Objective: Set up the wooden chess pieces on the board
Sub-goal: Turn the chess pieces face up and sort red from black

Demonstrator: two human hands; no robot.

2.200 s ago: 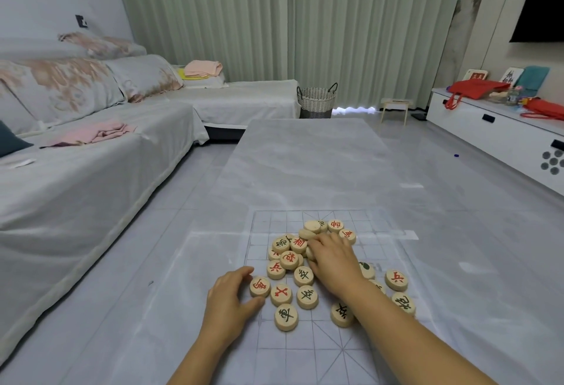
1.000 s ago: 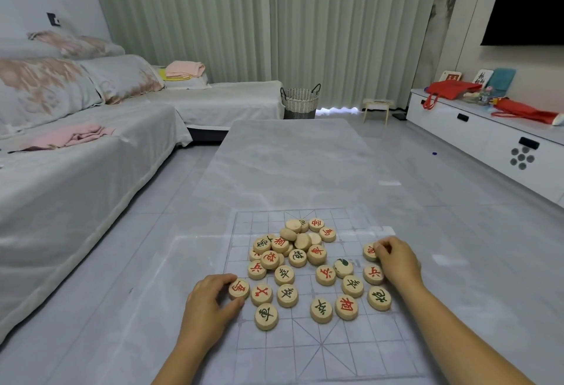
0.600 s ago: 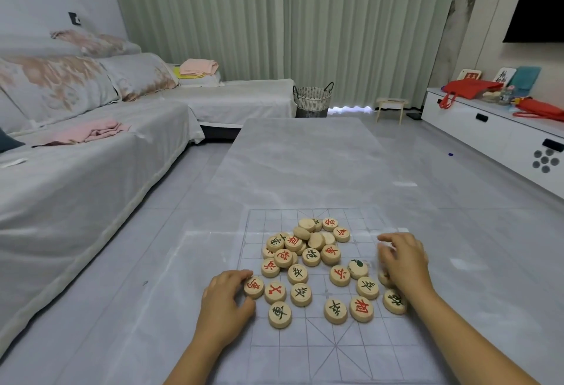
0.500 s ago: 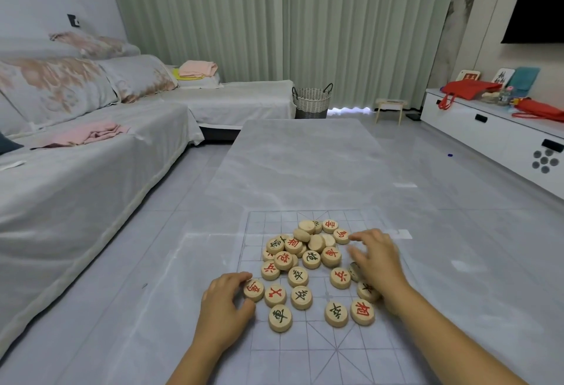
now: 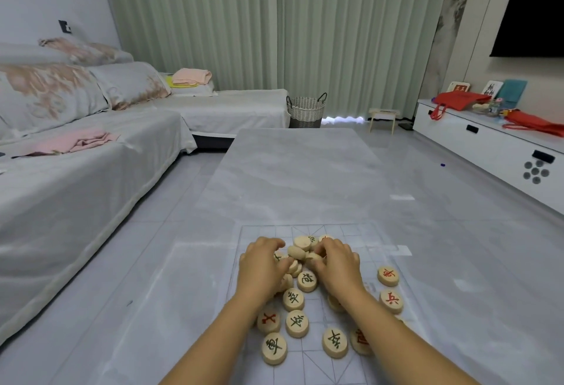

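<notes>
Head view: the board [image 5: 377, 242] lies at the near end of the table [image 5: 293, 177], which runs on well beyond the board's far edge. The left hand [image 5: 262, 268] and right hand [image 5: 335, 265] sit in the heap of wooden chess pieces [image 5: 300, 251], fingers curled in. I cannot tell whether they are pinching any. Two red-marked pieces [image 5: 388, 275] lie near the board's right edge.

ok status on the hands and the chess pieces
Left hand, right hand curled over piece pile, grip unclear. Loose pieces around on board, unsorted. Nothing blocking.
</notes>
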